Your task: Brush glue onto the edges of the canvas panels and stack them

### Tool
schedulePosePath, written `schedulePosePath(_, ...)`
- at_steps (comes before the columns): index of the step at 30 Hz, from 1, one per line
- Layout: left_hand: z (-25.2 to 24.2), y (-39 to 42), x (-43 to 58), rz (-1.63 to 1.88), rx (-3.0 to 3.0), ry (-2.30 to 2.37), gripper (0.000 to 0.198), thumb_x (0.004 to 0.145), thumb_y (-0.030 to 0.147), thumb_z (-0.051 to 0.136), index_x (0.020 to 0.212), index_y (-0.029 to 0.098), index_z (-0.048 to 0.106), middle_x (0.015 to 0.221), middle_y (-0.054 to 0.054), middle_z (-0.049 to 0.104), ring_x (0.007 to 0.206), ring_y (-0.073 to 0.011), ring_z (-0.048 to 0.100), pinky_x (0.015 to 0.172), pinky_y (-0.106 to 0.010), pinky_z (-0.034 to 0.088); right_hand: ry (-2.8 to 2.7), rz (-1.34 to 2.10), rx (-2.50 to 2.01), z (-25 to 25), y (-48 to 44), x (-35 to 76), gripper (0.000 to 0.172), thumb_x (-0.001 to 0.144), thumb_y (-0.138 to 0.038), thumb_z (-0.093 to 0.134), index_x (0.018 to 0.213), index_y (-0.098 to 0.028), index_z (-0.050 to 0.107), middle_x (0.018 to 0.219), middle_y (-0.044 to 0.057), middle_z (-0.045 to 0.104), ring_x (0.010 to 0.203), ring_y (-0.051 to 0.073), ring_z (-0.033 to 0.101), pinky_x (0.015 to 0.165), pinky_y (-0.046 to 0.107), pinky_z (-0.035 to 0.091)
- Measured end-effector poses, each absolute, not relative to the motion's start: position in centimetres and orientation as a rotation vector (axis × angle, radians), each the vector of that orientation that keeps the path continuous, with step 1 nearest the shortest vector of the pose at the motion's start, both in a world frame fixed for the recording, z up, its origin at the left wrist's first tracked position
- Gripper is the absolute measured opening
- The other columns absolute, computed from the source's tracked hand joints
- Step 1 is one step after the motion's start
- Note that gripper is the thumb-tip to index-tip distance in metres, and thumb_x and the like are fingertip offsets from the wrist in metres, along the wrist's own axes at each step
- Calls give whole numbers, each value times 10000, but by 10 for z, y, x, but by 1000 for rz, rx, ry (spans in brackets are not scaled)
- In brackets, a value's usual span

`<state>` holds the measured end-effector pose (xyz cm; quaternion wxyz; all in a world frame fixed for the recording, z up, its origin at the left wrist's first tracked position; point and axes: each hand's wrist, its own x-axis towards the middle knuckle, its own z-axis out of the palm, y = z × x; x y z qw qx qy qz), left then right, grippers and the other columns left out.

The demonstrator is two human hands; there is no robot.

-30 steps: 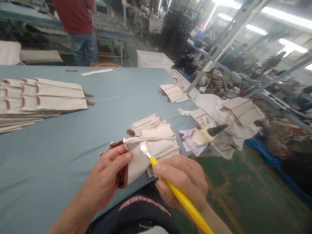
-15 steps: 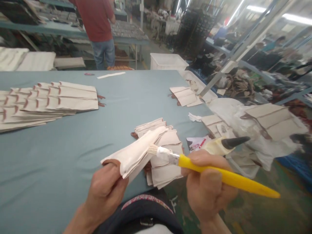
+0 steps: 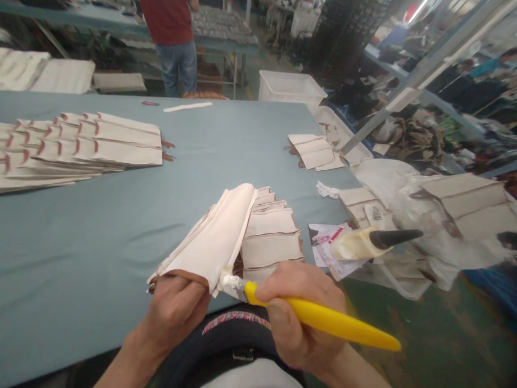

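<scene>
My left hand [image 3: 173, 307] is closed on the brown-edged end of a cream fabric piece [image 3: 218, 231], some fingers hidden under it. The piece slants up and away over the table. Between the fingers and thumb of my right hand [image 3: 302, 312] is a paintbrush [image 3: 335, 320] with a yellow handle. White paste coats its bristles, which touch the near right edge of the piece, close to my left hand. Just right of it, a stack of similar cream pieces [image 3: 270, 237] with brown seams lies at the table edge, partly covered.
A long overlapping row of cream pieces [image 3: 125, 140] lies on the blue-green table [image 3: 226, 145] at left. To the right are a glue container [image 3: 355, 245] with a black top, a small stack [image 3: 315, 151] and plastic bags [image 3: 388, 178]. A person [image 3: 172, 43] stands beyond.
The brush has moved left and down along the piece's edge to the near corner. My left hand has turned the piece, so its broad face shows more. The camera view has tilted down slightly.
</scene>
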<state>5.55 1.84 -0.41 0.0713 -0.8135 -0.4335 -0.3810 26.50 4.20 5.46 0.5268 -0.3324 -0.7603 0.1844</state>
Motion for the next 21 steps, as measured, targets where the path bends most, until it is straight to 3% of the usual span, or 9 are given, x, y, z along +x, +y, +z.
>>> schedulePosePath(10, -10, 11, 60, -1161, -2422, -1350, 399, 910, -46, 487, 669, 268, 435, 529, 34, 512, 466, -153, 467, 490, -323, 309, -1835, 329, -829, 47, 38, 267, 143, 1047, -194, 535, 947, -231, 630, 665, -47, 725, 514, 106, 663, 543, 229, 541)
schedulePosePath(13, -12, 10, 60, -1151, -2405, -1372, 407, 889, -42, 475, 642, 276, 417, 513, 34, 480, 450, -159, 433, 487, -333, 313, -1872, 328, -759, 46, 29, 261, 230, 1109, -245, 467, 940, -217, 620, 606, -49, 671, 462, 97, 607, 505, 237, 508)
schedulePosePath(21, -15, 11, 62, -1153, -2410, -1401, 384, 839, -47, 470, 660, 285, 399, 534, 20, 506, 473, -173, 423, 489, -336, 305, -1792, 398, -796, 44, 26, 255, 257, 1137, -282, 456, 941, -228, 613, 632, -51, 718, 474, 91, 637, 515, 220, 530)
